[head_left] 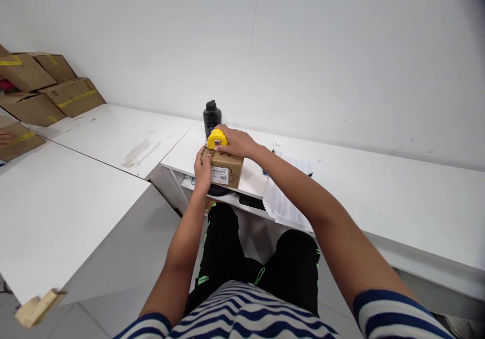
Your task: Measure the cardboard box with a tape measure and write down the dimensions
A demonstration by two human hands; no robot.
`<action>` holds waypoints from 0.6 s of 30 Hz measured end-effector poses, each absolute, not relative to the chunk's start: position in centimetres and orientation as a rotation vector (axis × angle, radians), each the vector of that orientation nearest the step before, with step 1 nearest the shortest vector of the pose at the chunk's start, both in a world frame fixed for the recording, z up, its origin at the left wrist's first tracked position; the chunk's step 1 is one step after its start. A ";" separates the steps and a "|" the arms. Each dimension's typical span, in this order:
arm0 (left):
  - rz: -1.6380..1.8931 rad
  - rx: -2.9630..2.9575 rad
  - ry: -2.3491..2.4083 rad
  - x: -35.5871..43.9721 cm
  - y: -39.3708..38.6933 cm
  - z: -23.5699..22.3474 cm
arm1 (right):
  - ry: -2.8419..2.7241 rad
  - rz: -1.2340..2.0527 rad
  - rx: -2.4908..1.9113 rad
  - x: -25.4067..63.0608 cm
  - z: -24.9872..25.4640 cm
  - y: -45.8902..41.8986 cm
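A small brown cardboard box (pixel 235 170) with a white printed label (pixel 220 175) sits by the front edge of the white desk. My left hand (pixel 203 171) grips the box at its left end, thumb on the near top edge. In my right hand (pixel 235 142) is a yellow tape measure (pixel 217 138), held at the box's top left. Whether its blade is drawn out is too small to tell. Just behind the tape measure stands a black bottle (pixel 211 114), upright.
Printed papers (pixel 284 205) lie to the right, partly under my right forearm, with a pen (pixel 310 175) near them. Several taped cardboard boxes (pixel 71 96) are piled at the far left, where another person's hand (pixel 5 137) touches one. A shelf (pixel 237 202) runs below the desktop.
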State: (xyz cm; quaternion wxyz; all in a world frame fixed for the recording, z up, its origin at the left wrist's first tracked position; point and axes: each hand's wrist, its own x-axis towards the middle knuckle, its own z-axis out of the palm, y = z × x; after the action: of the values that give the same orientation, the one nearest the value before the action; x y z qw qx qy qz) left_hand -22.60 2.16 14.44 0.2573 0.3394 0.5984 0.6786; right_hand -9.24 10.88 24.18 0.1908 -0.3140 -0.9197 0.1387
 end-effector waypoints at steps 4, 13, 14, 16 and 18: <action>1.783 0.910 1.600 -22.7 2.3 14.6 | -2.585 0.417 -0.874 -10.9 24.2 11.0; 2.165 1.494 1.917 -19.9 -2.7 14.7 | -2.170 0.469 -0.868 -4.1 21.4 5.8; 2.177 1.559 1.801 -18.5 -4.0 14.1 | -2.086 0.543 -0.860 -2.8 20.0 4.3; 2.033 1.526 1.485 -15.4 -6.3 13.0 | -1.914 0.672 -0.833 -0.3 16.8 0.9; 1.738 1.471 1.243 -12.3 -7.7 11.8 | -1.813 0.764 -0.805 1.9 13.9 -2.2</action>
State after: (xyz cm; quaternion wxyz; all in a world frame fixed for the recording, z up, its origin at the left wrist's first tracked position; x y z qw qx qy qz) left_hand -12.29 -7.75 11.83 0.2704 0.5459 0.4612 0.6451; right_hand 1.86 -2.24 13.94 0.4866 -0.3308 -0.7452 0.3139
